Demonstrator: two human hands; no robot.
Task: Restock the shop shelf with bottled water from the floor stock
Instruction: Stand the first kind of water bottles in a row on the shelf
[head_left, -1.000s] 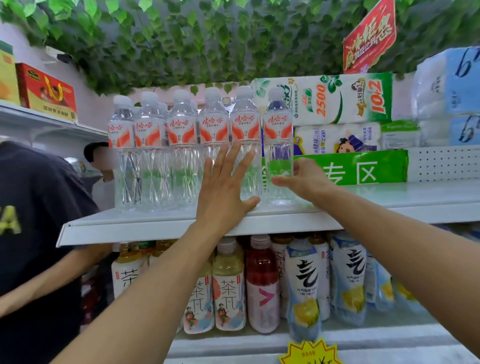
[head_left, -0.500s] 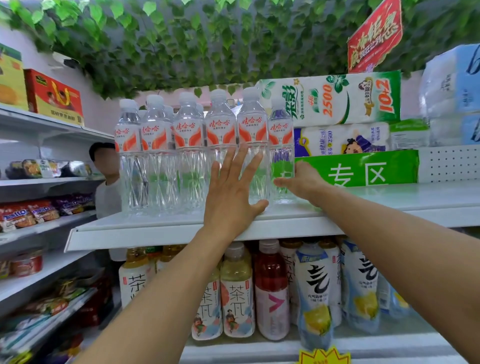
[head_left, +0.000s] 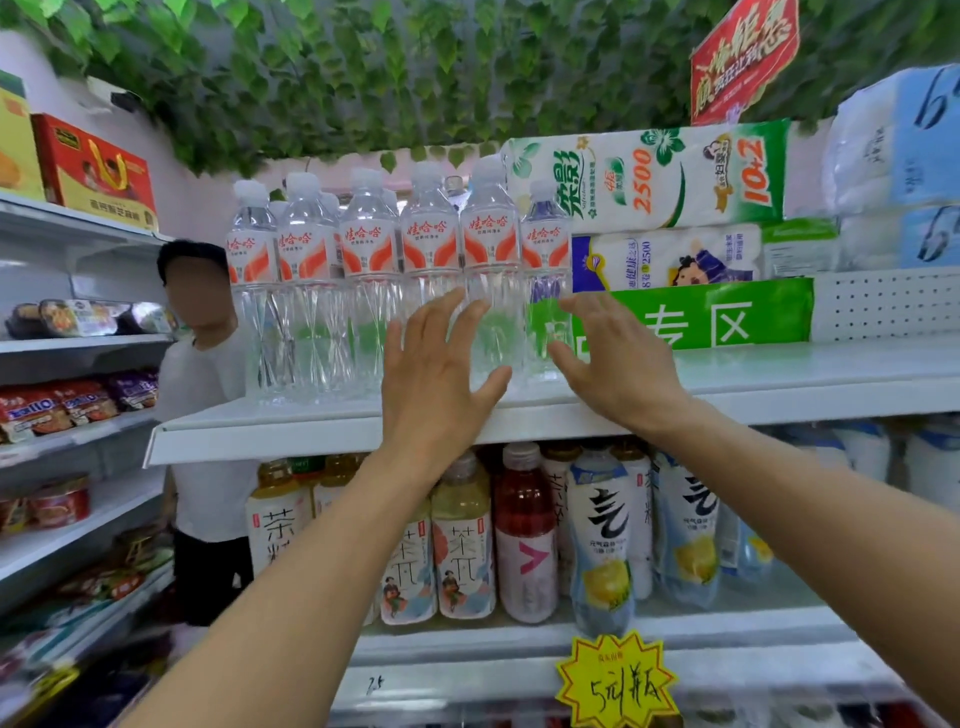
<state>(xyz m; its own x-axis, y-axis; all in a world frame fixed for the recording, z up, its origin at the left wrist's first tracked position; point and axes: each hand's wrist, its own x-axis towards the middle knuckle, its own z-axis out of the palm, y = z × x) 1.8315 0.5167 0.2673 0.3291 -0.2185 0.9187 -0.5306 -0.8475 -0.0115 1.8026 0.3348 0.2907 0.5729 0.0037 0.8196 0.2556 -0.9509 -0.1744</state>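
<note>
Several clear water bottles with red-and-white labels stand in a row on the white top shelf. The rightmost bottle stands a little further back than its neighbours. My left hand is raised flat in front of the row, fingers straight and spread, at the bottles' lower part. My right hand hovers open just right of the rightmost bottle, fingers loose, holding nothing. Whether either hand touches a bottle is unclear.
Tissue packs and a green sign sit behind the shelf's free right part. Tea and juice bottles fill the shelf below. A person in a white shirt stands at the left beside snack shelves.
My right hand has let go of the rightmost bottle and pulled back, opening. My left hand stays flat before the row. A dark-shirted person at the left has gone from view.
</note>
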